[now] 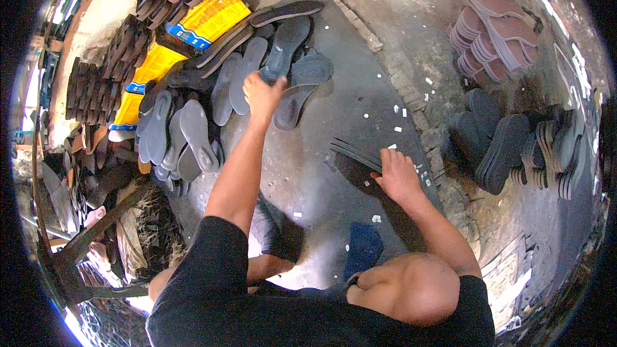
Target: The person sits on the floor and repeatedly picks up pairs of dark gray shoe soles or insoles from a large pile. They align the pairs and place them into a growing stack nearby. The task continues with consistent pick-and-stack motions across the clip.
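Floor [315,180]: grey, white scraps [376,218] strewn
Room: yellow boxes [216,11] left, two visible; pink soles [508,33] right, overlapping, can't count
Left hand [263,95]: at one dark grey sole [287,42] on floor; grip closed or not, can't tell
Right hand [400,177]: grip closed on thin dark soles [355,154], at least three

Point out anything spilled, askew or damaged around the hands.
Small white scraps lie scattered over the dark grey surface, several close to the right hand. They look odd, strewn loosely while the pink soles sit stacked. No damage is plain.
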Action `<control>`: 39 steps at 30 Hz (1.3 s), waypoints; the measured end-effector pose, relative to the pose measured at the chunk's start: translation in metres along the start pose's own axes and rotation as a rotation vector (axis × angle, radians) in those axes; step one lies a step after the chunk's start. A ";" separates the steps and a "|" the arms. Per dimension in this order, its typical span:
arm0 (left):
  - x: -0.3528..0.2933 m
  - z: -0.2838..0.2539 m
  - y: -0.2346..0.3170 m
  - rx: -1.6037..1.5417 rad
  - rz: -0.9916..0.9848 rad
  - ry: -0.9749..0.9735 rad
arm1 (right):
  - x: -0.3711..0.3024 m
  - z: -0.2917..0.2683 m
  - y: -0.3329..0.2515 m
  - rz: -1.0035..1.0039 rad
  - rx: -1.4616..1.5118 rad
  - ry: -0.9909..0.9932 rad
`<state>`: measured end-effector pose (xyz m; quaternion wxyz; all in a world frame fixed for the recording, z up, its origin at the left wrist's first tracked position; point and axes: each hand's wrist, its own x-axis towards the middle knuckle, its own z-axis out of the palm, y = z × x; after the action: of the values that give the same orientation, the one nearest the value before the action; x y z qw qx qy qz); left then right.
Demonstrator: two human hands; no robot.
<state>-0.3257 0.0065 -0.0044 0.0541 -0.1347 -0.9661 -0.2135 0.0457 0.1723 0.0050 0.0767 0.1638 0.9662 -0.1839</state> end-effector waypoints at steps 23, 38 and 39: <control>-0.017 -0.070 0.077 0.143 0.667 0.096 | -0.023 -0.048 -0.003 -0.219 0.008 0.339; -0.173 -0.075 0.106 -0.276 1.120 -0.884 | -0.060 -0.003 0.019 -0.032 0.344 0.270; -0.166 -0.104 0.131 -0.388 1.140 -0.916 | -0.070 0.006 0.021 -0.092 0.410 0.419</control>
<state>-0.1248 0.0373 0.1151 -0.2753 -0.6958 -0.6179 -0.2414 0.1192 0.1683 0.0075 -0.1678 0.1661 0.9100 -0.3408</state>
